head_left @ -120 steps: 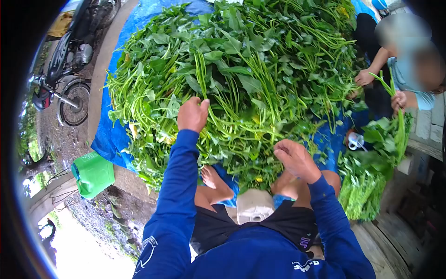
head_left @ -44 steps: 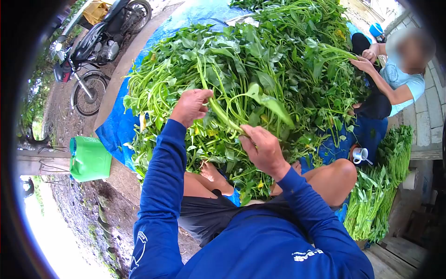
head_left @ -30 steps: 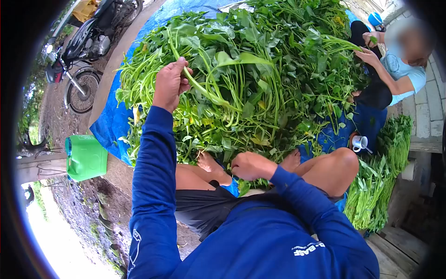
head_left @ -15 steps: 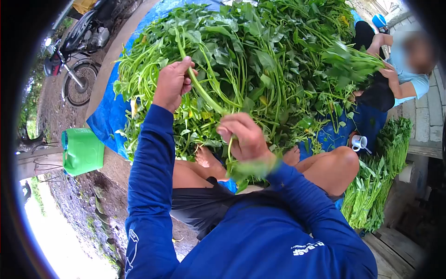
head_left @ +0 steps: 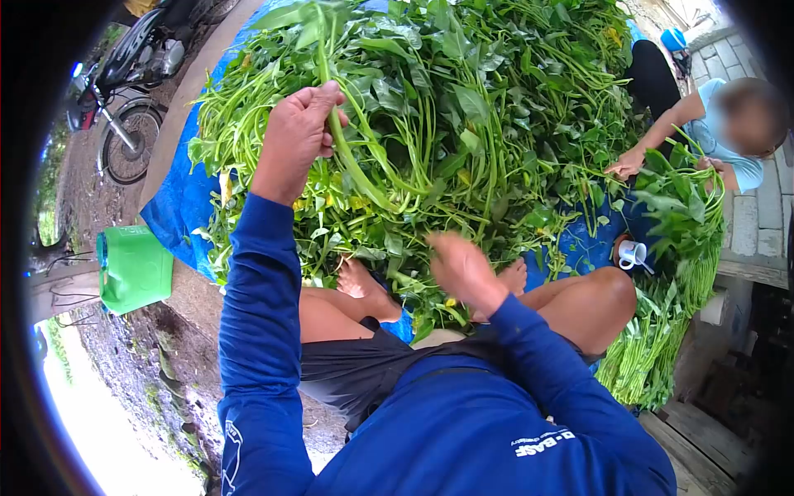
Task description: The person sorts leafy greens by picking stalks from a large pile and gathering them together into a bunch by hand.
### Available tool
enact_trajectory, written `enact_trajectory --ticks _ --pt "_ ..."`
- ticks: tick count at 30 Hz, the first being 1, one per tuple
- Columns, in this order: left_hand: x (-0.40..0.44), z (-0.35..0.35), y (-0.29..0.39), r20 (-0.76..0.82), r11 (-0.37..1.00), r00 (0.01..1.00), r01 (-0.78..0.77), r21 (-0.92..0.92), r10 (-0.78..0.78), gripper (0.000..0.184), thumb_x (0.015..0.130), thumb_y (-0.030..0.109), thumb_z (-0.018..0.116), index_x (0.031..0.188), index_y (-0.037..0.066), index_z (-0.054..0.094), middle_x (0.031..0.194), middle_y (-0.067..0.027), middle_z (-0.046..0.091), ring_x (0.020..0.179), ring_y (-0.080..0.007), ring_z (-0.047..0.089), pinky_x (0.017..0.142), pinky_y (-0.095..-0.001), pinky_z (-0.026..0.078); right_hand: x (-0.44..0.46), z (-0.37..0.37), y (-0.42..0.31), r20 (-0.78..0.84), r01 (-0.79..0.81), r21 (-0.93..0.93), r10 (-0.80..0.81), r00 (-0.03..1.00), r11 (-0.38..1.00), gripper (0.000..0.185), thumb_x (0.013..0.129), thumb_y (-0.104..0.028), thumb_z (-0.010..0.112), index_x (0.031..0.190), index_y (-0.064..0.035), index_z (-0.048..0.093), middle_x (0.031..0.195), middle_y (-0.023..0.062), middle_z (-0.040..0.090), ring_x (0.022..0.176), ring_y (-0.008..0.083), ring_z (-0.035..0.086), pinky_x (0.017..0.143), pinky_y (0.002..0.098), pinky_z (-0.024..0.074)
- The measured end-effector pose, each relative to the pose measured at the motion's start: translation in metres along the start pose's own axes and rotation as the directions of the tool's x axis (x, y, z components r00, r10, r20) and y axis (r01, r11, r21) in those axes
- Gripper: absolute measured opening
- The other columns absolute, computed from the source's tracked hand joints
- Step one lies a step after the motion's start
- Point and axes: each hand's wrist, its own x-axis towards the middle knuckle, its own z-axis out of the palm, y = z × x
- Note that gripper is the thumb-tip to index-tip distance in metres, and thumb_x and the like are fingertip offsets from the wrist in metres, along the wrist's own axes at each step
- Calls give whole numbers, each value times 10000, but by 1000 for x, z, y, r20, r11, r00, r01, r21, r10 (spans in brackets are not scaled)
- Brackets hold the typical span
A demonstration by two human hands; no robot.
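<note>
My left hand (head_left: 299, 136) grips a thick green leafy stem (head_left: 357, 169) between thumb and fingers, held over the left part of a large heap of leafy greens (head_left: 488, 99). The stem's leaves point up and away from me. My right hand (head_left: 463, 269) is a little blurred, above the near edge of the heap between my knees. Its fingers are smeared by motion, and whether they hold anything cannot be made out.
The heap lies on a blue tarp (head_left: 178, 194). At the right a co-worker (head_left: 728, 107) holds a bunch of greens above stacked bundles (head_left: 649, 347). A white cup (head_left: 633, 253) stands beside my knee. A green container (head_left: 136, 266) and a motorcycle (head_left: 124, 107) are at the left.
My right hand has moved away from the stem, and the leafy piece near its wrist is gone. My left hand keeps its stem. The co-worker's bunch has moved from the heap toward the bundles.
</note>
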Motion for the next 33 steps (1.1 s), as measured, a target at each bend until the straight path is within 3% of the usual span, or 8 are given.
enact_trajectory --ticks 4,5,7,9,18,23,27,33 --pt "0 3 3 7 1000 1000 -25 0 25 335 1065 442 657 1065 110 705 778 62 671 562 2 511 498 -169 402 125 6 -23 -521 106 -79 -131 843 991 223 934 -133 696 1098 5 634 1110 262 700 1039 419 669 871 489 530" --pt "-2 4 6 9 1000 1000 -20 2 20 334 1064 437 659 1039 108 711 773 59 673 556 0 506 498 -170 391 142 18 -19 -478 -2 -100 -46 877 995 324 942 -194 728 1170 1 604 1064 240 726 979 364 707 856 456 543" --pt "-4 0 7 11 999 999 -42 26 42 333 1068 431 654 1026 106 713 767 61 665 553 -1 503 493 -177 390 170 15 -27 -124 -194 387 259 958 902 378 946 -220 742 1203 -6 565 926 186 720 843 296 702 804 425 544" --pt "-9 -7 8 -13 999 999 -32 5 32 352 1067 444 652 1028 99 713 759 61 654 544 -3 496 490 -181 390 172 12 -32 -75 -144 376 185 980 915 378 949 -219 746 1186 -16 533 832 137 695 759 230 666 755 400 533" --pt "-16 -16 14 -26 990 1000 -10 -140 6 345 1075 421 641 1051 88 729 701 64 619 520 -18 458 466 -206 344 170 -2 -59 -285 200 298 -113 952 933 230 961 -32 644 1164 -51 537 903 234 670 843 431 702 708 484 533" --pt "-6 -55 22 -351 923 915 -296 -246 200 323 1092 391 615 1058 81 702 742 67 593 569 -18 463 489 -199 345 160 -27 -47 -387 282 99 -224 895 954 257 972 -6 607 1217 -61 555 921 258 664 851 482 668 721 489 535" --pt "-22 -87 34 -452 798 878 -383 -466 158 300 1089 341 638 1073 50 711 749 29 631 575 -21 499 485 -182 367 159 -32 -26 -348 4 525 210 914 851 284 990 -76 639 1259 -51 550 896 145 700 764 265 680 714 405 544" --pt "-28 -92 22 -487 859 860 -358 -366 151 310 1080 347 656 1074 42 712 776 13 665 589 -26 524 515 -175 377 165 -66 -36 -178 -75 672 258 950 737 338 1036 -190 674 1309 2 620 929 62 714 824 128 669 739 296 548"
